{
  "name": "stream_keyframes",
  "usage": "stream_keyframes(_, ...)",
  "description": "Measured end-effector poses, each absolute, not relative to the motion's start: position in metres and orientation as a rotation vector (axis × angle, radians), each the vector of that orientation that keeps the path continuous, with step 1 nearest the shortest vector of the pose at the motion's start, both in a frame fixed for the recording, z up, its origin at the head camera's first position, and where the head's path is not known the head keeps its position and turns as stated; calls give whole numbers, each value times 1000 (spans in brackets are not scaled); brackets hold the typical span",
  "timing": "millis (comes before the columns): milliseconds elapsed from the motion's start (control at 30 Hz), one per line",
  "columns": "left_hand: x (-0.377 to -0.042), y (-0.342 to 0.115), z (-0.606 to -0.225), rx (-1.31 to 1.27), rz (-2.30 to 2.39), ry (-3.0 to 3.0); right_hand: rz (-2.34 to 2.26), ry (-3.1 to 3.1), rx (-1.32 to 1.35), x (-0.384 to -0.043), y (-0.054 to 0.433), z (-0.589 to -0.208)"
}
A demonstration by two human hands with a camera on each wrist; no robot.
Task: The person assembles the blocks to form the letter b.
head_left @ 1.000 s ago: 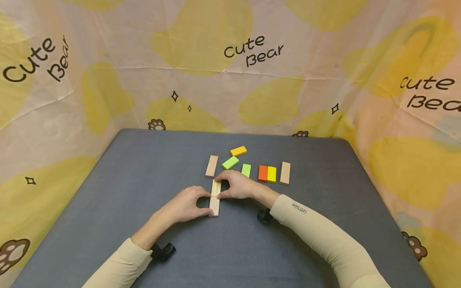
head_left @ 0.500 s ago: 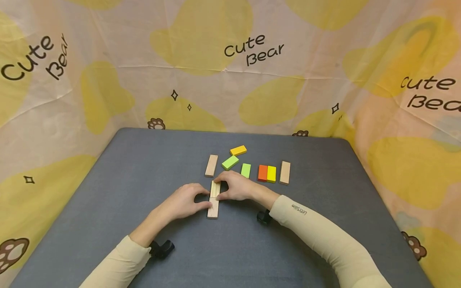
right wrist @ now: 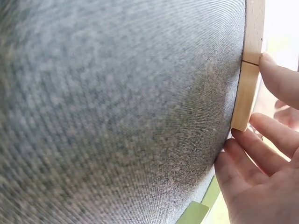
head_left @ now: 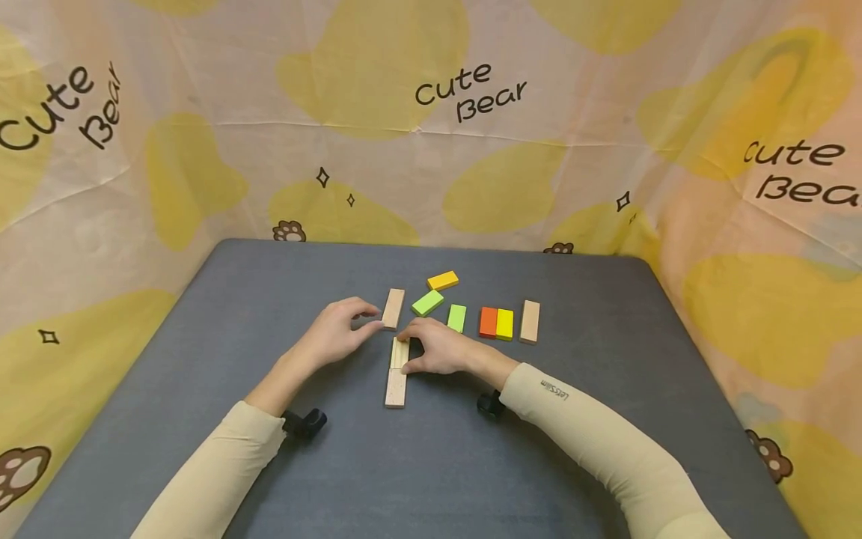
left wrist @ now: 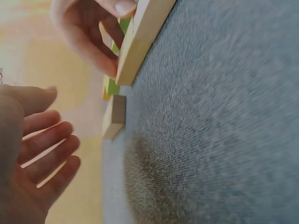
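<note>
Two plain wooden blocks lie end to end on the grey table (head_left: 377, 464). My right hand (head_left: 441, 348) pinches the far block (head_left: 399, 355) lengthwise, thumb by the joint and fingers at its far end. The near block (head_left: 395, 391) touches it and no hand is on it. My left hand (head_left: 337, 331) hovers with relaxed, parted fingers beside another plain wooden block (head_left: 393, 308). In the left wrist view a gap shows between that hand and this wooden block (left wrist: 115, 117).
Beyond the right hand lie two green blocks (head_left: 427, 302), a yellow-orange block (head_left: 442, 281), and a red-orange block (head_left: 488, 323) against a yellow block (head_left: 505, 324). One more plain block (head_left: 530, 322) lies right of these. Printed cloth (head_left: 364, 150) walls the table.
My left hand has left the near block and moved away from me, toward the separate plain block. The right hand keeps its hold; the joined pair has shifted slightly left in view.
</note>
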State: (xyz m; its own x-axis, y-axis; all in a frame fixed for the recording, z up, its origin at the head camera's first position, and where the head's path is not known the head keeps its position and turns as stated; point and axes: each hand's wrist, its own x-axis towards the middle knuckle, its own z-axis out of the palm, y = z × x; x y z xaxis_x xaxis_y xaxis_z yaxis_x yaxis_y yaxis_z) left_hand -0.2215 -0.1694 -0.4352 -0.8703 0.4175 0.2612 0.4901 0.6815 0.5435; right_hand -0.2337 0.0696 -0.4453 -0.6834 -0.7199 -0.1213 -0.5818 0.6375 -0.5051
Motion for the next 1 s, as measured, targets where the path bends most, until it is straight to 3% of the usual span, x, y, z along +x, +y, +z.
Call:
stream_keyframes(733,-280,-164,-463,-576,-1272,-2839,-629,2553,-1028,-233,71,-444)
stream_keyframes(1000,-291,-164,-467,-670,-1296,-2940,-613,2549,-1000,-232,70,-446)
